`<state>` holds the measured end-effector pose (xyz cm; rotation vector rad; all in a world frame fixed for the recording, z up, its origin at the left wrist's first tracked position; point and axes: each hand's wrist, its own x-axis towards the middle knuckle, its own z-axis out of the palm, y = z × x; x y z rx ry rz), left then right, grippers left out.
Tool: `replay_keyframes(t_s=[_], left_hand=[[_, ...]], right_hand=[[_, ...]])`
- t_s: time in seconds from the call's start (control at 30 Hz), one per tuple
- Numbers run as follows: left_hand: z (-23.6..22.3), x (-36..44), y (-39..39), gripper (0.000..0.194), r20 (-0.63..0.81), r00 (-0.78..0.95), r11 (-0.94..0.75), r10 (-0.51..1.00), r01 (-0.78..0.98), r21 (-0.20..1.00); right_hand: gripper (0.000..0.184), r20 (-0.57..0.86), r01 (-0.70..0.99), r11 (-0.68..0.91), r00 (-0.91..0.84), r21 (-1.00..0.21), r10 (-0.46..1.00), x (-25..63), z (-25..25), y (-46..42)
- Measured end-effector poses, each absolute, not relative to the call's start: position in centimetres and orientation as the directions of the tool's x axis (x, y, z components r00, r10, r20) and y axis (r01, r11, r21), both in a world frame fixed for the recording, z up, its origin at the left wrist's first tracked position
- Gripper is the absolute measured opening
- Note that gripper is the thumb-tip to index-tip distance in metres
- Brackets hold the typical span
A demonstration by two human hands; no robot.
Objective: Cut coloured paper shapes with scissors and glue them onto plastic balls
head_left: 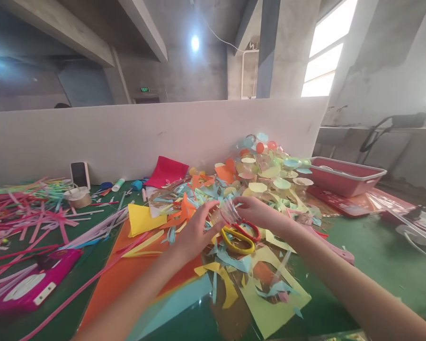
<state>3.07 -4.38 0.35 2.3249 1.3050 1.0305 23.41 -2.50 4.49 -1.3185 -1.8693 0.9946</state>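
Over the scrap-covered table middle, a small clear plastic cup point(230, 211) is between my two hands, its exact shape blurred. My left hand point(198, 231) curves its fingers and thumb around the near-left side of it. From the right, my right hand point(257, 211) grips the cup with its fingertips, some fingers hidden. Just below lie scissors with yellow handles point(238, 242) and a red-handled pair point(251, 232), blades out of sight. A pale green paper sheet point(279, 296) with cut-out holes and an orange sheet point(110, 279) lie nearer me.
A heap of clear cups with coloured paper discs point(257, 187) rises behind my hands. At right stands a pink basin point(348, 177). Pink straws and strips point(35, 215), a magenta glue-gun-like device point(35, 284) and a phone point(80, 175) are left. A white partition point(128, 137) closes the back.
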Motion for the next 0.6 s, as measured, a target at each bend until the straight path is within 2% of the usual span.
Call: replay_keyframes(t_s=[0.13,0.4,0.47,0.6], left_hand=[[0.4,3.0,-4.2,0.047,0.435,0.363,-0.556,0.824,0.665,0.498],[0.4,3.2,-3.9,0.046,0.466,0.399,-0.590,0.790,0.702,0.400],[0.3,3.1,-3.6,0.046,0.474,0.384,-0.573,0.793,0.733,0.366],[-0.1,2.5,-2.8,0.044,0.535,0.408,-0.596,0.740,0.766,0.240]], right_hand=[[0.013,0.037,0.486,0.189,-0.305,-0.853,0.952,23.9,4.3,-2.8],[0.016,0.246,0.560,0.386,-0.310,-0.733,0.918,24.6,3.5,-2.2],[0.015,0.261,0.654,0.335,-0.211,-0.679,0.942,25.3,3.5,-1.3],[0.013,0.273,0.830,0.095,0.071,-0.549,0.959,26.8,3.3,0.1]])
